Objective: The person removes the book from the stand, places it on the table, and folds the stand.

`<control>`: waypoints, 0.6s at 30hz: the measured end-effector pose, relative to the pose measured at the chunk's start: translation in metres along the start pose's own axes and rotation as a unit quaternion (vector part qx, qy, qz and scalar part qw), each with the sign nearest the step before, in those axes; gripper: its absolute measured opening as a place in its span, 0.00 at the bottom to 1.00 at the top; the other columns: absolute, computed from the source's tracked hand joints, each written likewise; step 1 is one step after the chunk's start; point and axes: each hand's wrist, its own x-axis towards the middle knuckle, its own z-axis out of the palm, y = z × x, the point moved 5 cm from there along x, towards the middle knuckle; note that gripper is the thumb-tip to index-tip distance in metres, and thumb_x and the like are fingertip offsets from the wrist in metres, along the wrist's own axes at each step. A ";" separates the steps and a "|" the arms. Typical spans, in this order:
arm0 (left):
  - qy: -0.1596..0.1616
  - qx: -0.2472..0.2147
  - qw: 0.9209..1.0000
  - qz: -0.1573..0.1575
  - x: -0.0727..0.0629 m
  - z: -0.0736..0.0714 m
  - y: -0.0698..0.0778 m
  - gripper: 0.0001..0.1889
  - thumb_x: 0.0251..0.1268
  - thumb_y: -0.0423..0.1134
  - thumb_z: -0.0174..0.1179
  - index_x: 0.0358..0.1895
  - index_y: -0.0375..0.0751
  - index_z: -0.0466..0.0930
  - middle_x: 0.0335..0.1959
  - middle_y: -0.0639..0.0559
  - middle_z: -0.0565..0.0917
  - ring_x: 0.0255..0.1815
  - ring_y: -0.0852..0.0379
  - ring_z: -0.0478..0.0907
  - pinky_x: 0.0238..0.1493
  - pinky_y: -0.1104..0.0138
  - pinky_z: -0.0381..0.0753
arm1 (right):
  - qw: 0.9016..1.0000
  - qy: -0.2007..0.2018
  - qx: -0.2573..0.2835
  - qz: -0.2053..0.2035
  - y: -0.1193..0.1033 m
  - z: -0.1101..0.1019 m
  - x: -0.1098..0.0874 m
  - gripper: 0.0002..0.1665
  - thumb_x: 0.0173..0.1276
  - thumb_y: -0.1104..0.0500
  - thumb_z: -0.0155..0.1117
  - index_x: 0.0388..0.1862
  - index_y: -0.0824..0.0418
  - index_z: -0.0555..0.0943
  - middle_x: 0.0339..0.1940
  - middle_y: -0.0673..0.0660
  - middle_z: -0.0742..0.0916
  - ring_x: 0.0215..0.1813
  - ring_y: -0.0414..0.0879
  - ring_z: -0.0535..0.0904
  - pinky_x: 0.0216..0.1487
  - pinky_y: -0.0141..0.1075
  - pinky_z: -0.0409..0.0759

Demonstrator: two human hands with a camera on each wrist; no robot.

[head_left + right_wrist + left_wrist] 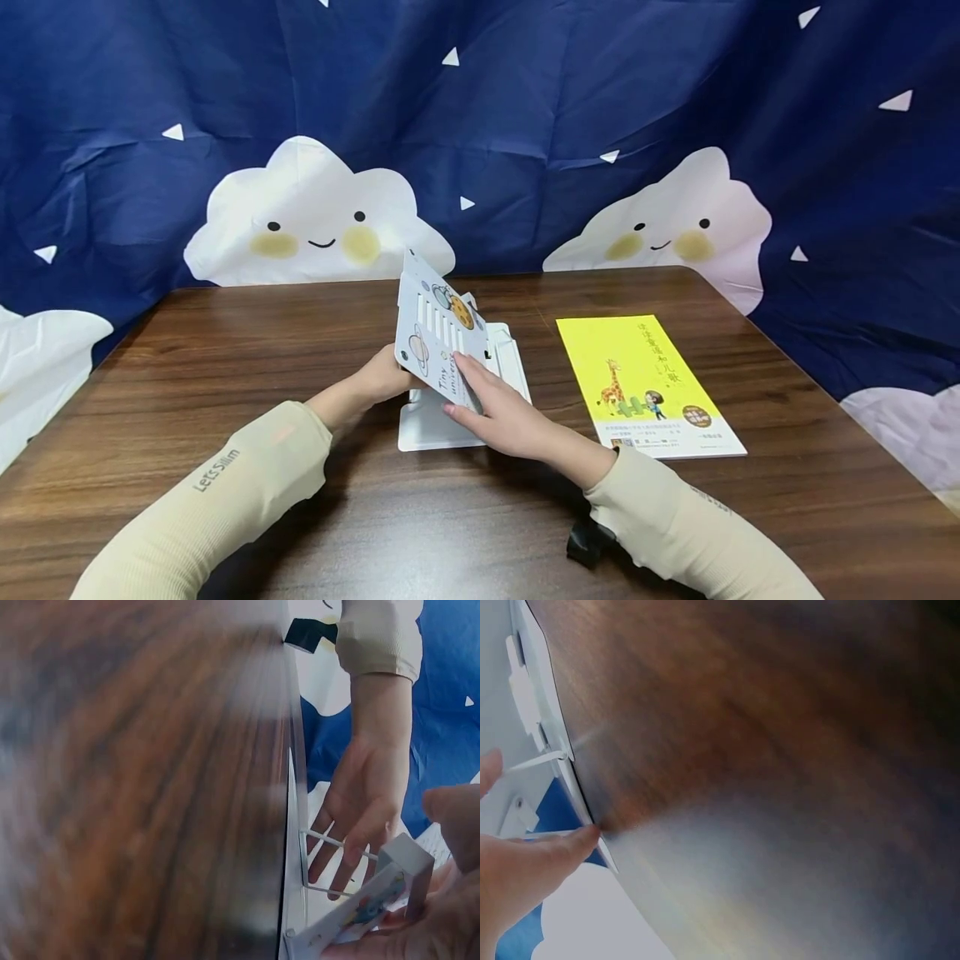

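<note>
A white book stand has a tilted panel (410, 312) printed with planets and the words "Tiny universe". Its flat white base (435, 432) lies on the table. My right hand (513, 417) grips the panel's lower right edge, with fingers on the printed face. Behind the panel is my left hand (382, 375), its fingers partly hidden in the head view. The right wrist view shows those fingers (341, 847) extended beside the thin wire support (324, 838). In the left wrist view, one fingertip (589, 836) touches near the base's edge.
A yellow booklet (637, 367) with a giraffe and a child on its cover lies right of the stand. The brown wooden table (300, 321) backs onto a blue curtain (510, 100) with clouds. A black strap (585, 543) hangs by my right sleeve.
</note>
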 end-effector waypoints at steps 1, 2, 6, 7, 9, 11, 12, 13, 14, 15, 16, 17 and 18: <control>0.000 -0.001 1.000 -0.003 0.000 0.000 0.000 0.19 0.42 0.27 0.62 0.44 0.31 0.75 0.43 0.42 0.77 0.40 0.52 0.72 0.47 0.61 0.68 | 1.000 0.001 -0.005 -0.001 -0.001 0.001 -0.001 0.39 0.62 0.50 0.53 0.66 0.64 0.50 0.65 0.61 0.58 0.64 0.48 0.51 0.61 0.41 0.53; 0.000 -0.004 1.000 -0.005 0.000 0.000 0.000 0.19 0.43 0.28 0.62 0.45 0.32 0.75 0.44 0.42 0.77 0.41 0.52 0.72 0.48 0.61 0.67 | 1.000 0.001 -0.007 -0.003 -0.002 0.001 -0.001 0.39 0.63 0.51 0.52 0.66 0.65 0.49 0.65 0.62 0.58 0.65 0.48 0.50 0.61 0.41 0.52; -0.008 -0.017 1.000 -0.025 0.000 0.000 -0.003 0.24 0.44 0.30 0.62 0.50 0.33 0.71 0.48 0.42 0.74 0.50 0.50 0.68 0.55 0.59 0.60 | 1.000 0.004 -0.012 -0.007 -0.005 0.004 -0.003 0.37 0.66 0.53 0.48 0.66 0.67 0.48 0.65 0.65 0.56 0.65 0.51 0.47 0.62 0.42 0.49; -0.010 -0.025 0.999 -0.031 0.000 0.000 -0.003 0.26 0.44 0.29 0.62 0.52 0.33 0.70 0.50 0.42 0.73 0.52 0.49 0.66 0.56 0.59 0.59 | 1.000 0.006 -0.012 -0.010 -0.005 0.005 -0.004 0.36 0.66 0.54 0.47 0.66 0.68 0.47 0.64 0.66 0.56 0.65 0.51 0.47 0.62 0.42 0.49; -0.015 -0.039 0.998 -0.042 -0.001 0.000 -0.004 0.30 0.44 0.29 0.62 0.56 0.35 0.65 0.54 0.42 0.70 0.57 0.47 0.61 0.58 0.57 0.55 | 1.000 0.013 -0.009 -0.013 -0.005 0.005 -0.004 0.35 0.67 0.55 0.46 0.65 0.69 0.47 0.64 0.67 0.55 0.65 0.52 0.47 0.62 0.43 0.48; -0.017 -0.054 0.997 -0.054 0.000 0.000 -0.005 0.34 0.43 0.28 0.61 0.59 0.37 0.61 0.57 0.43 0.67 0.60 0.47 0.56 0.59 0.57 0.52 | 1.000 0.019 -0.003 -0.013 -0.005 0.005 -0.005 0.34 0.67 0.56 0.45 0.66 0.68 0.46 0.65 0.67 0.55 0.65 0.52 0.46 0.62 0.43 0.48; -0.020 -0.059 0.996 -0.057 -0.001 0.000 -0.005 0.35 0.44 0.27 0.61 0.61 0.38 0.59 0.58 0.42 0.65 0.61 0.47 0.54 0.59 0.56 0.51 | 1.000 0.021 0.002 -0.011 -0.005 0.005 -0.005 0.34 0.67 0.56 0.45 0.66 0.68 0.46 0.65 0.66 0.55 0.65 0.52 0.46 0.62 0.43 0.48; -0.022 -0.064 0.996 -0.060 0.000 0.000 -0.005 0.36 0.44 0.27 0.61 0.62 0.38 0.58 0.59 0.42 0.64 0.62 0.46 0.54 0.59 0.56 0.52 | 1.000 0.023 0.008 -0.010 -0.004 0.004 -0.005 0.34 0.67 0.56 0.44 0.66 0.67 0.45 0.65 0.66 0.54 0.65 0.51 0.46 0.62 0.43 0.48; -0.025 -0.064 0.996 -0.064 0.000 0.000 -0.005 0.37 0.44 0.27 0.61 0.63 0.38 0.56 0.60 0.42 0.62 0.62 0.46 0.52 0.59 0.56 0.52 | 1.000 0.025 0.016 -0.008 -0.004 0.004 -0.006 0.34 0.68 0.57 0.44 0.66 0.67 0.45 0.65 0.65 0.54 0.65 0.51 0.46 0.62 0.43 0.48; -0.026 -0.064 0.995 -0.068 0.000 -0.001 -0.006 0.38 0.45 0.27 0.61 0.63 0.38 0.54 0.61 0.41 0.61 0.62 0.45 0.52 0.59 0.56 0.51 | 0.999 0.026 0.024 -0.005 -0.003 0.003 -0.006 0.34 0.68 0.56 0.44 0.66 0.66 0.45 0.65 0.64 0.54 0.65 0.50 0.46 0.62 0.44 0.49; -0.029 -0.060 0.995 -0.074 0.000 -0.001 -0.005 0.39 0.45 0.28 0.61 0.64 0.38 0.53 0.61 0.40 0.59 0.62 0.45 0.51 0.59 0.56 0.52 | 0.999 0.028 0.031 -0.002 -0.002 0.003 -0.007 0.33 0.68 0.56 0.43 0.66 0.66 0.45 0.66 0.63 0.54 0.65 0.49 0.46 0.62 0.44 0.49; -0.032 -0.057 0.995 -0.080 -0.001 -0.001 -0.005 0.39 0.46 0.28 0.61 0.64 0.38 0.51 0.62 0.40 0.58 0.62 0.44 0.51 0.59 0.56 0.52 | 0.999 0.030 0.040 -0.001 -0.002 0.002 -0.007 0.33 0.68 0.56 0.43 0.67 0.65 0.45 0.66 0.63 0.54 0.65 0.49 0.47 0.61 0.44 0.50; -0.034 -0.054 0.994 -0.085 -0.001 -0.001 -0.005 0.40 0.46 0.28 0.61 0.65 0.38 0.50 0.63 0.39 0.56 0.62 0.44 0.51 0.59 0.55 0.51 | 0.998 0.033 0.049 0.000 -0.001 0.001 -0.008 0.33 0.68 0.57 0.42 0.67 0.64 0.44 0.66 0.63 0.54 0.65 0.49 0.47 0.61 0.44 0.50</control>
